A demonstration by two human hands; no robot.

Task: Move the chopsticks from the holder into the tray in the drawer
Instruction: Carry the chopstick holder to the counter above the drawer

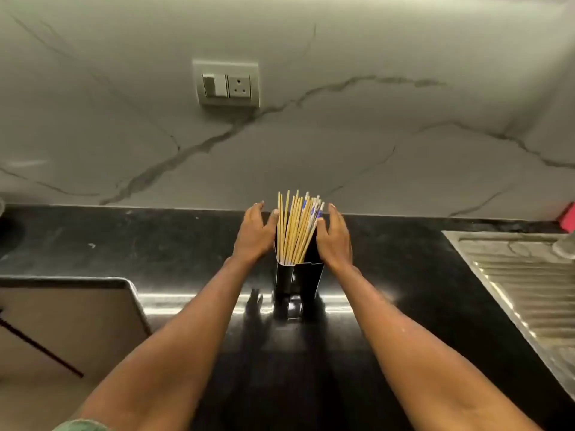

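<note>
- The chopsticks stood upright in a bunch inside the black holder. Most were pale wood, and a few on the right side had blue-and-white patterning. They leaned towards the holder's left side.
- The holder sat on the black countertop, near the marble wall.
- The left hand was just left of the bunch, fingers straight and unclenched. Its thumb lay against, or just beside, the outermost sticks.
- The right hand mirrored it on the right, fingers extended and gripping nothing, the thumb at the holder's upper edge.
- The chopsticks were thus between the two palms, with neither hand curled round them.
- A switch plate was on the wall, and a steel drainboard lay to the right.
- A pale rimmed surface with a dark stick across it showed at lower left. Whether it was the tray could not be told.
</note>
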